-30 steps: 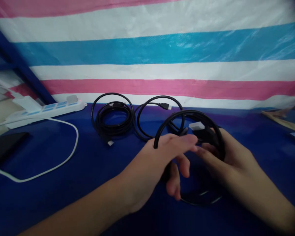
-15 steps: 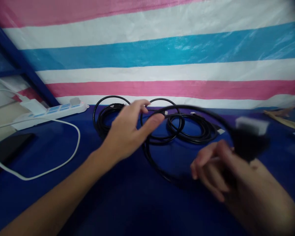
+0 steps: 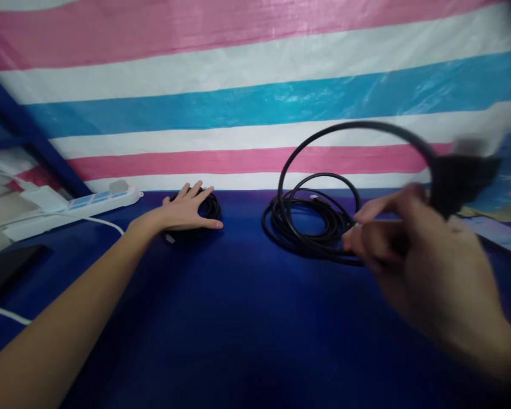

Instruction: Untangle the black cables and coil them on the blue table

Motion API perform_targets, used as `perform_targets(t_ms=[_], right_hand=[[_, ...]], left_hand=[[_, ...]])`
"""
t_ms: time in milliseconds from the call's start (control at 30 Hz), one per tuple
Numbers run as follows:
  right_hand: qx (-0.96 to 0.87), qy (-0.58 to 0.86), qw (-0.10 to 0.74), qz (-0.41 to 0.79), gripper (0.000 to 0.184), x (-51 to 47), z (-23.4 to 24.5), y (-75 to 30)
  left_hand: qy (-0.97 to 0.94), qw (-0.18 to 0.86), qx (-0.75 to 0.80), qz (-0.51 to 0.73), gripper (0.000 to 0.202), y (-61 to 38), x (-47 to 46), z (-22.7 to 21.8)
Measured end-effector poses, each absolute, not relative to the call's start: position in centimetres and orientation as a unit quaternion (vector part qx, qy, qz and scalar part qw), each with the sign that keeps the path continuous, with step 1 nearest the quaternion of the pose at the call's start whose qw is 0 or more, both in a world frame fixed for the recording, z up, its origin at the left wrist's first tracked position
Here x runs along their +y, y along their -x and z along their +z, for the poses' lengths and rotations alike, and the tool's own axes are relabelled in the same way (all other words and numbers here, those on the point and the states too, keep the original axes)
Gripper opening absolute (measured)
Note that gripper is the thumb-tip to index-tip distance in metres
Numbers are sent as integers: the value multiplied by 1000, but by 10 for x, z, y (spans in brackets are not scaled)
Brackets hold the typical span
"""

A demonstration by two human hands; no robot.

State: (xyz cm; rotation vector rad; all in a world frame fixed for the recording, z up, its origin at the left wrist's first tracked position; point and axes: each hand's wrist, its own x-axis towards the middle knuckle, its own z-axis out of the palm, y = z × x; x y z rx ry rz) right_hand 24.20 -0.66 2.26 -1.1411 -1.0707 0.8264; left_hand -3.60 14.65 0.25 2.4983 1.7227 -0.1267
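My left hand point(image 3: 181, 213) lies with spread fingers over a coiled black cable point(image 3: 213, 208) at the back left of the table, covering much of the coil. My right hand point(image 3: 426, 255), somewhat blurred, is closed around a black cable point(image 3: 366, 125). One end of this cable, a bulky black connector point(image 3: 460, 182) with a pale tip, sticks up beyond the fingers and is smeared by motion. From there the cable rises in a wide loop and runs down to another black coil point(image 3: 281, 227) on the table. Where the two overlap, I cannot tell their strands apart.
A white power strip point(image 3: 106, 201) with a white plug-in adapter point(image 3: 45, 197) stands at the back left, a white cord point(image 3: 97, 220) trailing from that side. A flat black object point(image 3: 12, 270) lies at the left. Behind the blue table point(image 3: 238, 318) hangs a striped sheet point(image 3: 238, 108).
My left hand has moved left from the middle onto the left coil. My right hand has lifted the cable end up and to the right, and the loose middle loops have shifted right.
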Motion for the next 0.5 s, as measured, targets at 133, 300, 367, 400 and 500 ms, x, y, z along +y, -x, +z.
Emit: perform_targets(t_ms=[133, 300, 367, 400, 500], right_hand=[[-467, 461, 633, 410, 35, -6, 15, -237], [-481, 453, 596, 456, 37, -4, 7, -235], [-495, 451, 572, 473, 37, -4, 4, -235], [-502, 451, 560, 481, 39, -3, 3, -234], [-508, 461, 525, 503, 40, -2, 1, -234]], left_hand=[[-840, 63, 537, -50, 94, 33, 163, 9], [-851, 46, 522, -26, 83, 41, 175, 4], [-841, 41, 539, -24, 87, 46, 178, -3], [-836, 39, 547, -23, 87, 48, 180, -6], [-835, 28, 550, -3, 81, 49, 182, -9]])
